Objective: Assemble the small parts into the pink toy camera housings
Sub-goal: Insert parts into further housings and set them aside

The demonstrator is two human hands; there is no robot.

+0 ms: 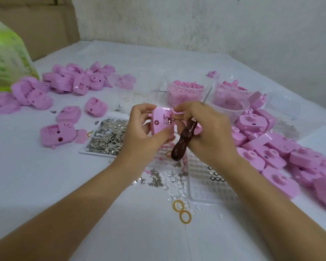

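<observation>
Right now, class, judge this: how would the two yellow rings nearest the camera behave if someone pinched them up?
The yellow rings look thin and band-like, so probably floppy and very light. Lying flat on the white cloth, they likely would not roll.

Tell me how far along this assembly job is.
Done, apparently: the closed housings piled at right. In hand: the left hand holds one pink housing while the right hand, holding a wooden-handled tool, fits a small pink part at its top. Left: the open housings at left, plus full supplies in the metal-parts tray and pink-parts tub.
</observation>
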